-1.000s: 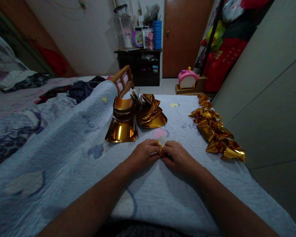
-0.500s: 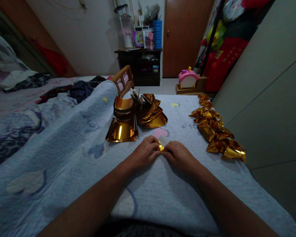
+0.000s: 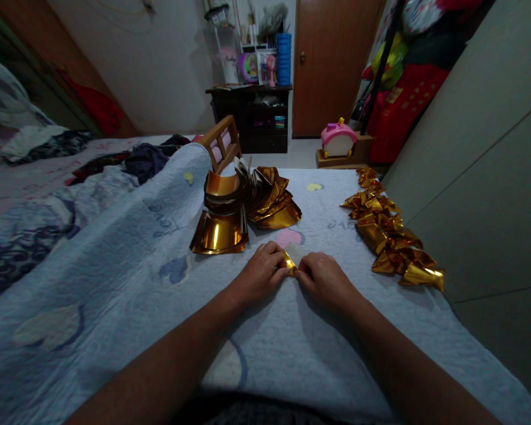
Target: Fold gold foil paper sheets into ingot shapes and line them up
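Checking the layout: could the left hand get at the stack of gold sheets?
Probably yes. The stack of gold sheets lies just ahead of the left hand on the quilt, nothing between them; but that hand now pinches the small gold piece with the right hand.

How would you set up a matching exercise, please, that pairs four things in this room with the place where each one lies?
Things:
1. small gold foil piece
2. stack of gold foil sheets
3. row of folded gold foil pieces
4. pink toy

Places:
A. along the right edge of the blanket
B. pinched between the left hand and the right hand
C. beyond the bed, near the brown door
D. fanned out in the middle of the blanket

Pairs: 1-B, 2-D, 3-A, 4-C.
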Tool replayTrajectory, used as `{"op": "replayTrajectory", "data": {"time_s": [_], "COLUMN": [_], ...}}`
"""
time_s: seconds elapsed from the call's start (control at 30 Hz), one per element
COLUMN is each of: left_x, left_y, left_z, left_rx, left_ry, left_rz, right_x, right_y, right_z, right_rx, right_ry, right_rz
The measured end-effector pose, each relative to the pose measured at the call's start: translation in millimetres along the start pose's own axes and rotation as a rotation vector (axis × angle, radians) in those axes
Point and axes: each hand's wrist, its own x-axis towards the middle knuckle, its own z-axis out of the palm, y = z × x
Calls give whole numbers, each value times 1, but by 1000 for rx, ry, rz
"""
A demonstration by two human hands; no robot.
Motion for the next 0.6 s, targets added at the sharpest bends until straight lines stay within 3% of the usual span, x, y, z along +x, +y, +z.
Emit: {"op": "replayTrajectory", "data": {"time_s": [0.6], "left_x": [1], "left_y": [2], "left_z": [5], "left_rx": [65], "left_ry": [26], "left_rz": [-3], "right_x": [-1], "right_y": [-6], "right_z": [2], "right_rx": [-120], "right_ry": [14], "right_rz": [59]}}
